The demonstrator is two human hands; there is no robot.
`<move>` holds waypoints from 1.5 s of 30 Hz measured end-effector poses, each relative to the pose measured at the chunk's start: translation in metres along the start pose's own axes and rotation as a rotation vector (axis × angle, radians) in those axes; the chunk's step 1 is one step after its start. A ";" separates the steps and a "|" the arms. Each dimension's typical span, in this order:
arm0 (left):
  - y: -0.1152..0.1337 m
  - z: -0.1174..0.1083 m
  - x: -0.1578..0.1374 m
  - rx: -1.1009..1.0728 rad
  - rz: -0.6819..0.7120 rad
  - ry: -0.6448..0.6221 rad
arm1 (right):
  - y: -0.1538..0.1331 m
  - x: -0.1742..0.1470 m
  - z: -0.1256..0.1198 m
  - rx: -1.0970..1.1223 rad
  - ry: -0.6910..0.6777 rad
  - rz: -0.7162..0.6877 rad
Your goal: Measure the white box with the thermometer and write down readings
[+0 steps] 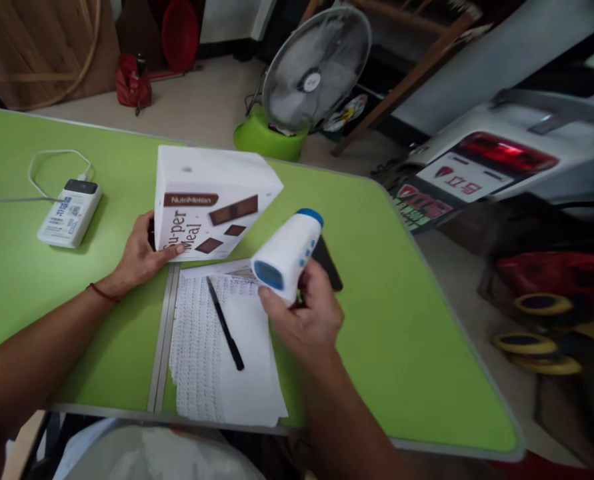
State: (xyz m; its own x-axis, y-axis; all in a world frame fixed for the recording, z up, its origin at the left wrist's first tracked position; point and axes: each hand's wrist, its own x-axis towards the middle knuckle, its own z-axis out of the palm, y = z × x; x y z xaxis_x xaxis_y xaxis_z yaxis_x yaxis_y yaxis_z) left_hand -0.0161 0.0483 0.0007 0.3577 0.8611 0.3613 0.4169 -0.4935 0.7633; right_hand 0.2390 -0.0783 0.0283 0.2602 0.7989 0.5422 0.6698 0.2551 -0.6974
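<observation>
My left hand (147,252) grips the lower left corner of a white box (211,193) with brown chocolate-bar pictures, its thumb on the printed front. The box is tilted above the table; its far side is hidden. In my right hand (309,307) is a white infrared thermometer (291,250) with blue ends and small blue buttons, its blue screen facing me. Below the two hands lie printed sheets of paper (247,393) with a black pen (225,323) across them. A dark flat object (328,263), partly covered by the thermometer, rests just behind my right hand.
A white power bank (71,213) with a cable plugged in lies on the left of the green folding table (401,347). Beyond the far edge, a fan (317,73) stands by a green tub (271,135). A motor scooter (511,153) is parked to the right.
</observation>
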 end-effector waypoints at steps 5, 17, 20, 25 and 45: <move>0.017 -0.004 -0.009 -0.301 -0.197 0.106 | -0.030 -0.018 0.013 0.586 -0.224 0.237; 0.027 0.000 -0.019 -0.285 -0.265 -0.003 | -0.034 -0.022 0.033 0.819 -0.400 0.485; 0.031 -0.002 -0.017 -0.316 -0.188 -0.026 | -0.032 -0.019 0.039 0.789 -0.379 0.468; 0.028 -0.002 -0.017 -0.299 -0.111 -0.009 | -0.029 -0.014 0.043 0.751 -0.400 0.442; 0.030 -0.003 -0.018 -0.308 -0.085 -0.028 | -0.034 -0.013 0.036 0.790 -0.408 0.485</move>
State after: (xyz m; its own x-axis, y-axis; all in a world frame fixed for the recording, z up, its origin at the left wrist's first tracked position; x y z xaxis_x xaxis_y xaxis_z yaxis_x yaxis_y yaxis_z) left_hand -0.0123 0.0187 0.0187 0.3573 0.8917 0.2780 0.1752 -0.3563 0.9178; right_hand 0.1879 -0.0779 0.0283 0.0256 0.9995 0.0197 -0.1355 0.0230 -0.9905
